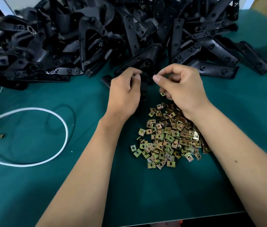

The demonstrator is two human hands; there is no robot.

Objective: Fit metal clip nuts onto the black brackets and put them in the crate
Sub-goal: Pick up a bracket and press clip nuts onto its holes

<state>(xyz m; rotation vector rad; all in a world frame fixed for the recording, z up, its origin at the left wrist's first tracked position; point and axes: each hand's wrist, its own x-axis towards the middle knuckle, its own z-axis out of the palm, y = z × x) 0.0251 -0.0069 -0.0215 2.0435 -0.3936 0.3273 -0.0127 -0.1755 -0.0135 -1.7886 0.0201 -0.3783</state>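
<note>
A green-topped desk (47, 185) seen from above, with two bare forearms reaching in from the near edge. Toward the left edge lies a looped white cable (60, 122), and beside it a single stray clip nut (0, 136). Along the far edge, from the left corner across to the right, sprawls a heap of black brackets (96, 38). At the middle, the left hand (123, 94) is closed around one black bracket (144, 89), holding it upright just in front of the heap. Just beside it, the right hand (181, 86) is curled with thumb and forefinger pinched together; a small clip nut (162, 94) shows under its lower fingers, though whether more are tucked in the palm cannot be told. Below the right wrist, toward the near edge, lies a pile of brass-coloured clip nuts (168, 136). No crate is in view. The step appears to be sliding a nut onto the bracket's edge: it would go best with the left hand holding steady, the clip's open mouth turned toward the bracket, and its hole lined up before pressing home.
</note>
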